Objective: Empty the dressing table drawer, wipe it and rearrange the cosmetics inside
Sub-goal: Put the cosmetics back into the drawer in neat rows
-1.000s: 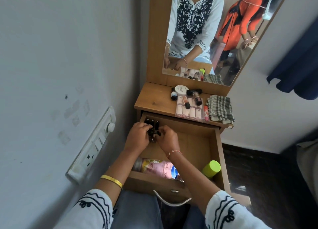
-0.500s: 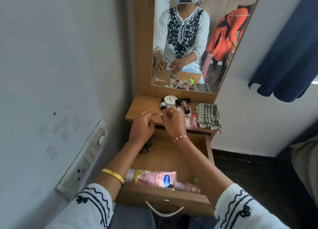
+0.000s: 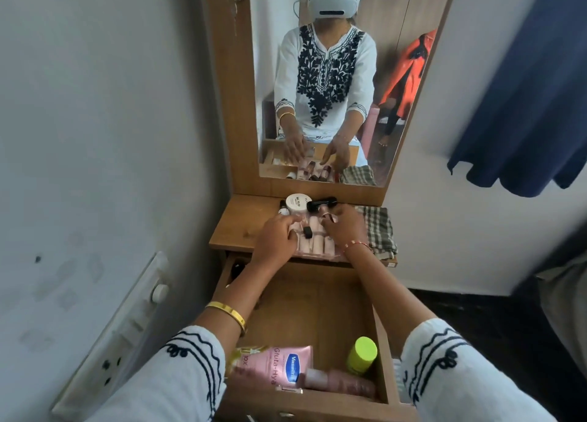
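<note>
1. Head view: A person in a white tunic with dark embroidery reached both hands over the open drawer [image 3: 320,297] to the dressing table top [image 3: 244,228].
2. The left hand [image 3: 278,237] rested on a clear tray [image 3: 314,247] of pink tubes, fingers curled down over its left edge; whether they pinched anything could not be told.
3. The right hand [image 3: 344,228] lay over the tray's right side, fingers bent around a small pink item [image 3: 327,217], the grip partly hidden.
4. A black-capped bottle [image 3: 306,232] lay on the tubes between the two hands.
5. A white jar [image 3: 297,203], a small dark vial [image 3: 283,208] and a black tube [image 3: 322,203] stood at the far edge of the top, just beyond the tray.
6. A checked cloth [image 3: 379,231] lay folded at the right of the top, beside the right wrist.
7. In the drawer, a pink lotion bottle [image 3: 276,367] lay near the front, a green-capped bottle [image 3: 362,355] at the near right corner, and a dark item [image 3: 236,269] sat in the far left corner.
8. The mirror [image 3: 333,88] reflected the person wearing a white headset.
</note>
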The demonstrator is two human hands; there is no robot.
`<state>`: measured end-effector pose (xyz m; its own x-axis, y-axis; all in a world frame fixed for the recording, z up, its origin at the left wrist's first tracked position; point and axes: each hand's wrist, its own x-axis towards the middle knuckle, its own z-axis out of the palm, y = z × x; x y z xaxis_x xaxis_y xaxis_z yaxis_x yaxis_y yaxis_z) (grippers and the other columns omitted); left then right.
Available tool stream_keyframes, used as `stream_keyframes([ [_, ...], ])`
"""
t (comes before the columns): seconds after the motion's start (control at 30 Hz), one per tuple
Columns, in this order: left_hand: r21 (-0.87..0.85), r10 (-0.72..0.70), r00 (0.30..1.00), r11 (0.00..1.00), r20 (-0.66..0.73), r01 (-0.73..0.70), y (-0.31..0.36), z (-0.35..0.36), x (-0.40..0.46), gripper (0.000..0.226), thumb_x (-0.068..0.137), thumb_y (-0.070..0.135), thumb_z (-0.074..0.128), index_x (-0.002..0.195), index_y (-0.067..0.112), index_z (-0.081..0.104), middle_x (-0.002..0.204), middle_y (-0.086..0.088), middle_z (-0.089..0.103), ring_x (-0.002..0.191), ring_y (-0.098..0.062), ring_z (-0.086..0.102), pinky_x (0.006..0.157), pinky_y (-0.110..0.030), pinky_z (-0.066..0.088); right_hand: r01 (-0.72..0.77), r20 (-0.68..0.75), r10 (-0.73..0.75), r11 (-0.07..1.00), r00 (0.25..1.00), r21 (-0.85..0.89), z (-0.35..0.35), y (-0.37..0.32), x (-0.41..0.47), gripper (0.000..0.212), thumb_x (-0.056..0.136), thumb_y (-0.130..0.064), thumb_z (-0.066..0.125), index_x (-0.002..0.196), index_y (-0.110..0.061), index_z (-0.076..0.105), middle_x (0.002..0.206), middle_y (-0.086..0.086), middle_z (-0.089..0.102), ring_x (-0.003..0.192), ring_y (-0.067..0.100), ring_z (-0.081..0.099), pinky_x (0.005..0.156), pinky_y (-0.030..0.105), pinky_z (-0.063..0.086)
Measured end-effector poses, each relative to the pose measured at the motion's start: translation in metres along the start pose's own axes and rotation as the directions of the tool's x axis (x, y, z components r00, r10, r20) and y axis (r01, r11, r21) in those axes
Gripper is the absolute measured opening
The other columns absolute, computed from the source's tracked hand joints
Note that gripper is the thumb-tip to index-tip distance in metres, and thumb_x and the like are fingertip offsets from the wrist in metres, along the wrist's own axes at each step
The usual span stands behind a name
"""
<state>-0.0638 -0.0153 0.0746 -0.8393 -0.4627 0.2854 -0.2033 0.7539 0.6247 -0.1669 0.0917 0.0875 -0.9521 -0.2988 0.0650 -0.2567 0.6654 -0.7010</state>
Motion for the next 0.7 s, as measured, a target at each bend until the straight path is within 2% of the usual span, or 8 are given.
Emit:
stream_keyframes([
  [0.1,0.021,0.005,1.000,1.000,-0.003,-0.005,-0.005,0.001,0.003,0.036,0.090,0.008,0.050,0.124,0.016,0.057,0.128,-0.003,0.056,0.119,-0.017,0.051,0.093,-0.024,0.041,-0.005,0.011,0.006,1.000,1.000,-0.017,0.002,0.000,0.007,0.032,0.084,-0.024,0.066,0.106,-0.003,0.061,0.105,0.013,0.065,0.096,0.027,0.060,0.073,0.029,0.042],
  [0.23,0.031,0.015,1.000,0.999,-0.003,-0.015,-0.008,0.003,0.006,0.036,0.089,0.008,0.051,0.124,0.017,0.057,0.127,-0.002,0.057,0.118,-0.016,0.051,0.092,-0.023,0.041,-0.038,0.014,0.038,0.999,0.999,-0.019,0.008,0.000,0.014,0.023,0.083,-0.026,0.065,0.079,-0.004,0.062,0.077,0.012,0.062,0.071,0.022,0.055,0.053,0.023,0.037],
  [0.3,0.032,0.022,1.000,0.999,-0.012,-0.022,-0.008,0.003,0.005,0.037,0.089,0.008,0.051,0.124,0.017,0.057,0.127,-0.002,0.057,0.118,-0.016,0.051,0.090,-0.020,0.039,-0.047,-0.004,0.047,0.999,0.999,0.006,0.005,0.000,0.014,0.025,0.083,-0.029,0.066,0.070,-0.007,0.061,0.068,0.008,0.059,0.063,0.018,0.053,0.051,0.022,0.037],
  [0.37,0.014,0.029,0.999,0.999,-0.024,-0.029,-0.006,0.003,0.004,0.037,0.089,0.007,0.050,0.124,0.018,0.057,0.126,-0.002,0.057,0.116,-0.015,0.052,0.087,-0.017,0.037,-0.057,-0.034,0.060,0.994,0.998,0.088,-0.002,0.000,0.011,0.039,0.081,-0.034,0.069,0.054,-0.012,0.052,0.054,0.001,0.052,0.049,0.010,0.044,0.046,0.019,0.031],
  [0.43,-0.024,0.025,0.999,0.999,-0.038,-0.026,-0.002,0.002,0.004,0.036,0.090,0.007,0.049,0.123,0.018,0.056,0.125,-0.003,0.057,0.114,-0.015,0.053,0.086,-0.018,0.038,-0.101,-0.039,0.115,0.961,0.993,0.259,-0.010,-0.002,0.004,0.048,0.076,-0.033,0.074,0.046,-0.014,0.041,0.046,-0.001,0.043,0.042,0.007,0.036,0.038,0.016,0.028],
  [0.5,-0.056,0.028,0.998,0.998,-0.058,-0.031,0.003,0.000,0.004,0.036,0.090,0.008,0.049,0.124,0.016,0.055,0.126,-0.004,0.056,0.115,-0.017,0.053,0.089,-0.021,0.041,-0.164,0.018,0.173,0.884,0.985,0.437,-0.013,-0.004,-0.003,0.044,0.072,-0.028,0.078,0.048,-0.013,0.045,0.048,0.003,0.049,0.039,0.008,0.044,0.039,0.012,0.035],
  [0.57,-0.078,0.057,0.994,0.995,-0.094,-0.064,0.008,-0.003,0.004,0.039,0.090,0.008,0.049,0.129,0.013,0.051,0.130,-0.006,0.054,0.120,-0.019,0.051,0.096,-0.026,0.041,-0.201,0.093,0.180,0.814,0.979,0.545,-0.016,-0.009,-0.012,0.031,0.073,-0.022,0.078,0.056,-0.010,0.055,0.056,0.009,0.060,0.042,0.009,0.056,0.051,0.020,0.046],
  [0.7,0.056,0.220,0.966,0.975,-0.132,-0.215,0.014,-0.011,0.001,0.050,0.091,0.009,0.050,0.139,0.011,0.037,0.140,-0.006,0.046,0.131,-0.020,0.041,0.106,-0.027,0.033,-0.143,0.146,0.067,0.784,0.987,0.604,-0.024,-0.022,-0.023,0.005,0.080,-0.005,0.070,0.077,-0.004,0.066,0.066,0.006,0.064,0.053,0.010,0.060,0.057,0.018,0.052],
])
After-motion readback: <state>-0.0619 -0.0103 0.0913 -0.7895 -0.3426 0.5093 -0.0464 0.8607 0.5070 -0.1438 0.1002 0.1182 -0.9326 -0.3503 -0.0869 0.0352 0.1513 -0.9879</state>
